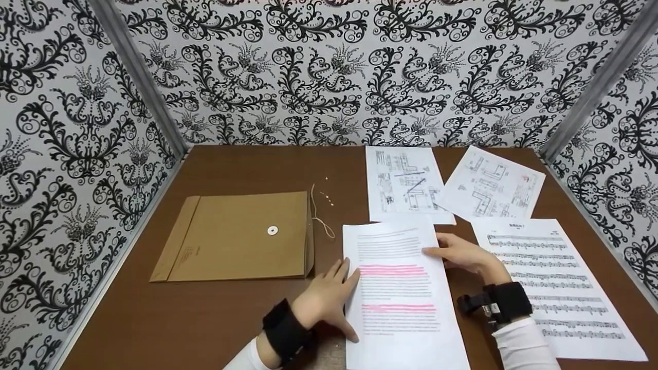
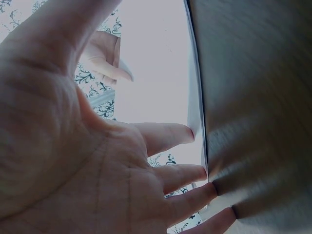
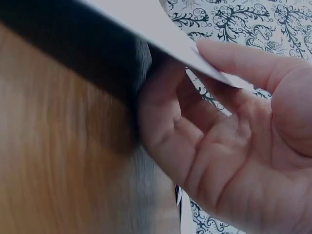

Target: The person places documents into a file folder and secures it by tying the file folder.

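The paper with pink-highlighted lines [image 1: 396, 288] lies toward the near edge of the tabletop [image 1: 123, 318], right of middle, its right side lifted. The right hand [image 1: 462, 254] has its grip clamped on that side, thumb above, curled fingers beneath; the left hand [image 1: 323, 298], fingers straight and spread apart, touches the left side. Sheet music [image 1: 560, 277] lies by the right edge; a technical drawing [image 1: 403, 182] and a tilted drawing [image 1: 493, 185] lie along the far edge, and a brown envelope [image 1: 241, 252] nearer the left edge
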Tool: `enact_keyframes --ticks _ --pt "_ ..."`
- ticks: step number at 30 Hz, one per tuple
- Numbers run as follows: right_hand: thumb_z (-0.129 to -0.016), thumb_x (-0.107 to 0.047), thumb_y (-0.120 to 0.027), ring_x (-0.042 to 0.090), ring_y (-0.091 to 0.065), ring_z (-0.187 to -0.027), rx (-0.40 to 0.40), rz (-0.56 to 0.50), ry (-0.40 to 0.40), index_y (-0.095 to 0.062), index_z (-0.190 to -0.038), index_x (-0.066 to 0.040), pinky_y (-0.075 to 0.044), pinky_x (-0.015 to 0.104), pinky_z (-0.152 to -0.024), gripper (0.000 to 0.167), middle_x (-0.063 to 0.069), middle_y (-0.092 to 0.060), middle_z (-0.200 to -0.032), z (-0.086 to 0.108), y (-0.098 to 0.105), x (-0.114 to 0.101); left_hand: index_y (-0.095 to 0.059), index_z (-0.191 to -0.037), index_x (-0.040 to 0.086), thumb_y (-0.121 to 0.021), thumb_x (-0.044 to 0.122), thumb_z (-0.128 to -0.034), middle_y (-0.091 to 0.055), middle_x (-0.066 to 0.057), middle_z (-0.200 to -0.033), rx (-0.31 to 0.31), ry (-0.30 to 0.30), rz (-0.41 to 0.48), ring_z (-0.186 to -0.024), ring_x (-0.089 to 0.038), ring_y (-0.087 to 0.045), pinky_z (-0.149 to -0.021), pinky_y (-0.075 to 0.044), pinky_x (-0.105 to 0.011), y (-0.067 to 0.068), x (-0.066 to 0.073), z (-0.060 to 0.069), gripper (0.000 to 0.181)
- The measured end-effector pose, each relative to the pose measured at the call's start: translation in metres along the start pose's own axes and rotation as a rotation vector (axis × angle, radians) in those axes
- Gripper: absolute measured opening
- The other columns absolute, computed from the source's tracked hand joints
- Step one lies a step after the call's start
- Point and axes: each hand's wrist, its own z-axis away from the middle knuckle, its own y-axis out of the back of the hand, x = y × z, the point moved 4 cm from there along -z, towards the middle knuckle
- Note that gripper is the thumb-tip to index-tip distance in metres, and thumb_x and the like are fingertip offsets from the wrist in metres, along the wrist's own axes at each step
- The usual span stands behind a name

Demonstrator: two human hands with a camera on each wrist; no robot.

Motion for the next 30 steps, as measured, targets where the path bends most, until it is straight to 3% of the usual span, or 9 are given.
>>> enact_keyframes --ticks 15,22,30 --pt "-0.105 -0.017 -0.055 0.022 -0.078 -0.096 -0.142 -0.04 0.096 -0.052 -0.14 0.012 -0.064 0.032 -0.08 0.045 0.015 -0.076 -0.116 -0.004 -0.014 -0.008 -0.027 -0.163 0.014 -0.092 0.063 -0.06 -0.019 -0.018 -0.172 -0.007 -0.002 -0.009 -0.16 -0.035 -0.022 -0.122 -0.038 -0.053 -0.002 -0.001 -0.001 0.132" --pt "-0.105 -0.013 -0.056 0.02 -0.079 -0.091 -0.119 -0.089 0.108 -0.052 -0.138 0.014 -0.064 0.033 -0.078 0.043 0.008 -0.079 -0.11 -0.002 -0.013 -0.01 -0.027 -0.163 0.013 -0.093 0.062 -0.0594 -0.019 -0.019 -0.172 -0.003 -0.005 -0.009 -0.16 -0.035 -0.022 -0.122 -0.038 -0.053 -0.002 -0.001 -0.001 0.132" --pt "-0.105 -0.015 -0.056 0.021 -0.079 -0.089 -0.096 -0.006 0.166 -0.051 -0.142 0.01 -0.064 0.034 -0.076 0.044 0.006 -0.078 -0.112 -0.004 -0.008 -0.014 -0.027 -0.163 0.012 -0.094 0.06 -0.0594 -0.019 -0.02 -0.171 -0.004 0.012 0.032 -0.16 -0.037 -0.022 -0.121 -0.037 -0.058 -0.004 0.0 -0.001 0.132"
